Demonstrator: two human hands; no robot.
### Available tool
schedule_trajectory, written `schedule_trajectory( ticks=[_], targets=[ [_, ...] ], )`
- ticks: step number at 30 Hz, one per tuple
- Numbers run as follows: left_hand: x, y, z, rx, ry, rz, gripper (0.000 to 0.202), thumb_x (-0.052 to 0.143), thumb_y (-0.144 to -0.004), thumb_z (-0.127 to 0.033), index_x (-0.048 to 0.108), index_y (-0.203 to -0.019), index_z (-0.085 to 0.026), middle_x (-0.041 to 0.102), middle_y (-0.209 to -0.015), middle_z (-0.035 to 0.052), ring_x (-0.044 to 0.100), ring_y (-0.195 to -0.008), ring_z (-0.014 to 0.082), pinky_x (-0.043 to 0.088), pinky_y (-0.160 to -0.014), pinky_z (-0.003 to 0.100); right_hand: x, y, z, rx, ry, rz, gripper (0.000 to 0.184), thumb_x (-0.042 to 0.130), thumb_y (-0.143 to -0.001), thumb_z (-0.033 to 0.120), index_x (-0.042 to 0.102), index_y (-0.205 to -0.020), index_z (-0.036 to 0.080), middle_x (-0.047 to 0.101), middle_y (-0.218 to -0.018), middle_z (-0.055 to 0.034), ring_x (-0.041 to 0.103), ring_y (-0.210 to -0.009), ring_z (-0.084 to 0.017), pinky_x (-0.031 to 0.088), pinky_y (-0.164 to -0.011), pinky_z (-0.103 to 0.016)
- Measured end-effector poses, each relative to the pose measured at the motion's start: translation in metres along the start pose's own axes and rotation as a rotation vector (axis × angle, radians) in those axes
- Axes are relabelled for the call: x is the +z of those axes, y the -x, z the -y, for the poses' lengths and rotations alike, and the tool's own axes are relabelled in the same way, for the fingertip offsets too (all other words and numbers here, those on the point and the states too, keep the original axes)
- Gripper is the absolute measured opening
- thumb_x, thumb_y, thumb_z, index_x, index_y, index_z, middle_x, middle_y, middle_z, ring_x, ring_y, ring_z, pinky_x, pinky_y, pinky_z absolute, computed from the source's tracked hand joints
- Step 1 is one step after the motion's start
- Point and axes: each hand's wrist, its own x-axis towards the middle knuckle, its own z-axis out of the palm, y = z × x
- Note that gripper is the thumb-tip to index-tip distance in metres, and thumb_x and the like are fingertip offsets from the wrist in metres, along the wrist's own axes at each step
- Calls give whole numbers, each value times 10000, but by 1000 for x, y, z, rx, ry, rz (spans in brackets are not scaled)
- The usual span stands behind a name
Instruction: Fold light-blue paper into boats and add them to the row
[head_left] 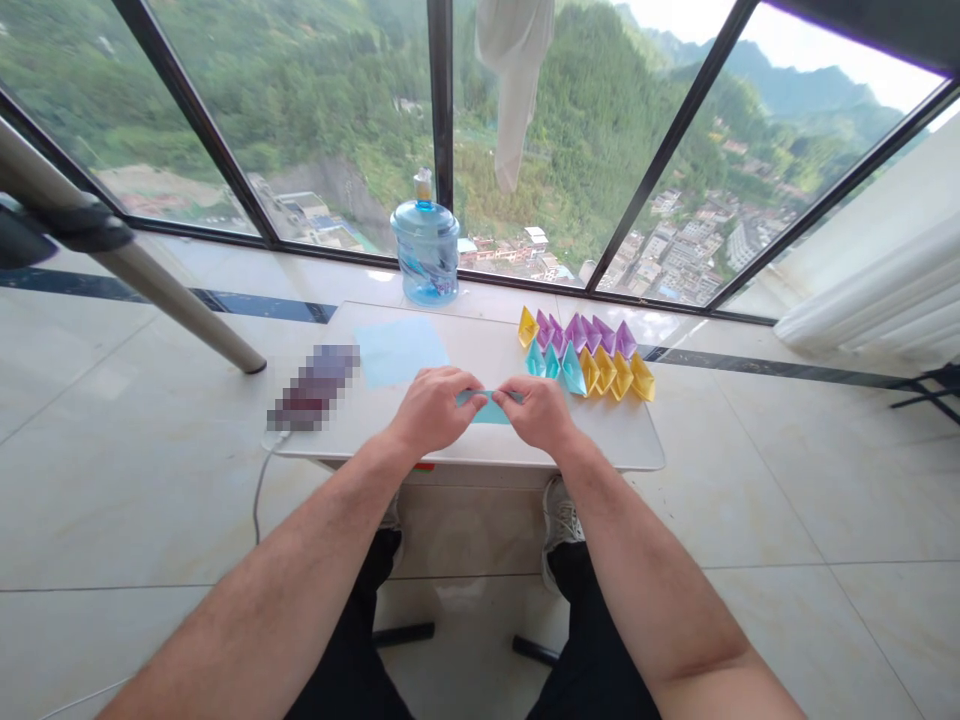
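Note:
Both my hands rest on a small white table [630,440] and pinch one folded piece of light blue paper [491,408] between them. My left hand [431,408] grips its left end with curled fingers. My right hand [536,410] grips its right end the same way. A flat sheet of light blue paper [397,350] lies just beyond my left hand. To the right of my hands stand several folded paper boats [589,355] in yellow, purple and teal, packed in rows.
A blurred dark object [315,385] with a white cable [259,490] lies at the table's left edge. A blue water jug [425,245] stands on the sill by the window. A grey pole [142,270] slants down at the left. My legs and shoes are under the table.

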Motion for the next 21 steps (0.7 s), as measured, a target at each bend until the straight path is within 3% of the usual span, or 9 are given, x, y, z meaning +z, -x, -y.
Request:
schedule_trajectory(
  ticks=[5, 11, 15, 17, 19, 21],
  targets=[
    [-1, -1, 4, -23, -2, 63, 230, 569, -904, -306, 726, -766, -212, 758, -800, 44, 682, -805, 221, 427, -839, 360, 1, 0, -3, 91, -47, -4, 198, 651, -855, 323, 743, -724, 207, 648, -619, 17, 540, -613, -133, 390, -636, -262],
    [-25, 2, 31, -216, -8, 40, 212, 590, -855, -334, 727, -721, -243, 737, -719, 20, 647, -691, 201, 442, -696, 307, -12, -4, -19, 264, -168, 11, 207, 663, -781, 343, 694, -637, 196, 525, -497, 51, 456, -510, -111, 355, -545, -249],
    [-36, 7, 44, -323, -125, -132, 190, 599, -844, -317, 708, -719, -227, 719, -730, 39, 635, -695, 209, 450, -692, 315, -16, -6, -29, 425, -265, 66, 196, 679, -729, 350, 669, -621, 187, 508, -488, 62, 424, -479, -95, 326, -491, -235],
    [-31, 9, 40, -232, -63, -136, 189, 592, -869, -331, 734, -809, -221, 734, -825, 43, 653, -752, 200, 478, -741, 308, -11, -6, -30, 475, -327, 144, 194, 694, -715, 360, 680, -643, 180, 535, -507, 59, 433, -484, -92, 319, -479, -230],
    [-17, 11, 30, -65, 26, 12, 195, 590, -881, -318, 757, -895, -218, 736, -920, 49, 670, -820, 194, 501, -801, 303, 0, -6, -30, 471, -344, 231, 188, 704, -713, 358, 698, -673, 174, 566, -529, 51, 462, -501, -97, 330, -485, -228],
    [2, 13, 19, 50, 1, 143, 200, 600, -873, -282, 769, -955, -215, 729, -981, 62, 676, -913, 218, 508, -874, 328, 13, -6, -30, 411, -246, 234, 177, 725, -711, 351, 705, -692, 176, 596, -559, 40, 511, -547, -109, 354, -519, -229]
  ],
)
